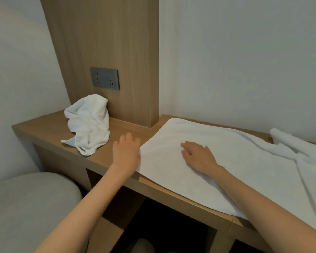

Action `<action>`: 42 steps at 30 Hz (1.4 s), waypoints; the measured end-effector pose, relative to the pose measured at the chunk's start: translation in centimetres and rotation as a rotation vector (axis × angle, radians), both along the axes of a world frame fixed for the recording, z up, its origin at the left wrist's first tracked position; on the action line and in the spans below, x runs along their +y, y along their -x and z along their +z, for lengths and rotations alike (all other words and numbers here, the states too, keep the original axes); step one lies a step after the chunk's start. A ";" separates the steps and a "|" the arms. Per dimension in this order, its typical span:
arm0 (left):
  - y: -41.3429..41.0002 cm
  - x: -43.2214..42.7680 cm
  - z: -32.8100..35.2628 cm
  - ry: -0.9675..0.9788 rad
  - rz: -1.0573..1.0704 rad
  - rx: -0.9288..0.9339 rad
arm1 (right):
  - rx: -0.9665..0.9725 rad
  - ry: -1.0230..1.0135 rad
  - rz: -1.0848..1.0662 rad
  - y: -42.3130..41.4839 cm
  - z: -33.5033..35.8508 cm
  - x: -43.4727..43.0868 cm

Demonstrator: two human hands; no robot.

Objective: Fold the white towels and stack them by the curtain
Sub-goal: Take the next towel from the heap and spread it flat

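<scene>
We've got one white towel spread flat on the wooden desk, prob. to smooth it before folding, its right end running into a bunched heap. A crumpled towel waits at the desk's left end, and no curtain is in view. Our right hand lies palm-down on the flat towel, fingers straight, gripping nothing; our left hand, fingers also extended, sits at the towel's left edge and seems only to touch it.
</scene>
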State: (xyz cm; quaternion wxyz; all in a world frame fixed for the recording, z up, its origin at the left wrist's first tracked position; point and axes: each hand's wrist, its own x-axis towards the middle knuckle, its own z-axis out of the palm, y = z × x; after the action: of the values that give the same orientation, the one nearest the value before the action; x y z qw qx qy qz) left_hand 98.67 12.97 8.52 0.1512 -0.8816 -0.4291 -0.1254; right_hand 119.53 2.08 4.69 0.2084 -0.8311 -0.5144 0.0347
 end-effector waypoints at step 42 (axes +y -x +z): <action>-33.9 -11.4 -3.9 0.520 -0.436 0.119 | -0.255 0.625 -1.106 -20.7 3.1 -33.8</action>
State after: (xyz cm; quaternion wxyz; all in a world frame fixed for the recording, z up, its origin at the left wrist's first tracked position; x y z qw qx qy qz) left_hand 132.53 1.59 4.60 -0.0841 -0.9674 -0.2387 0.0105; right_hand 140.21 -31.67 7.80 -0.1190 -0.9925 0.0032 -0.0289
